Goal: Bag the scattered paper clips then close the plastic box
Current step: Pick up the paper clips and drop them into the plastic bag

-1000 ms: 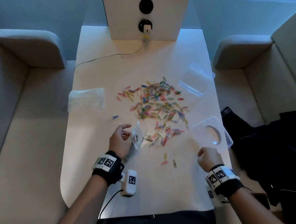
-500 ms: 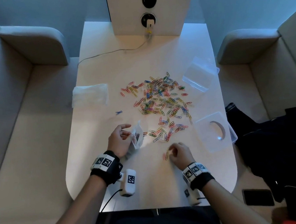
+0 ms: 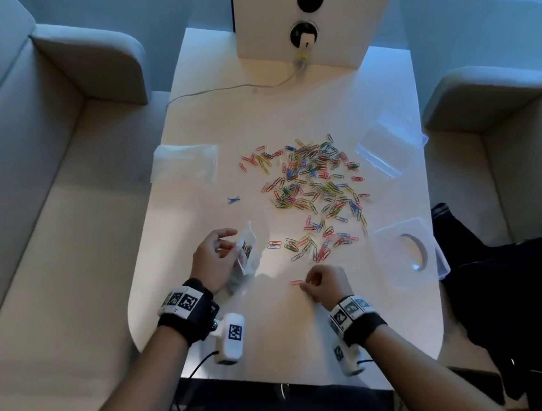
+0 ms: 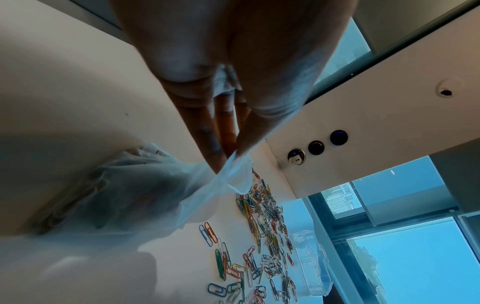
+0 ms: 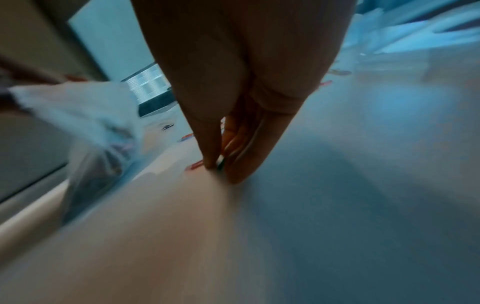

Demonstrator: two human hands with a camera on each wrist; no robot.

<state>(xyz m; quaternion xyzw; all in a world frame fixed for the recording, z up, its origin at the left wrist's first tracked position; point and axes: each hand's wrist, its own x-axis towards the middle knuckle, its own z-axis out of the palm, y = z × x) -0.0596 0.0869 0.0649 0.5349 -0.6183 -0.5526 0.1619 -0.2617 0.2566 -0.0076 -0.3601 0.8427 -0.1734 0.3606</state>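
Your left hand point(image 3: 214, 265) pinches the small clear plastic bag point(image 3: 246, 253) upright on the counter point(image 3: 276, 332); your right hand point(image 3: 326, 285) pinches loose clips beside a red paper clip point(image 3: 295, 282). Keep the bag mouth wide. Scattered coloured paper clips point(image 3: 312, 197) lie beyond, the clear plastic box point(image 3: 405, 251) uncovered at right.

We see multicoloured paper clips point(image 3: 315, 197) on a white table point(image 3: 286, 110), clear plastic box point(image 3: 393, 145), black-and-white patterned wristbands point(image 3: 186, 301).
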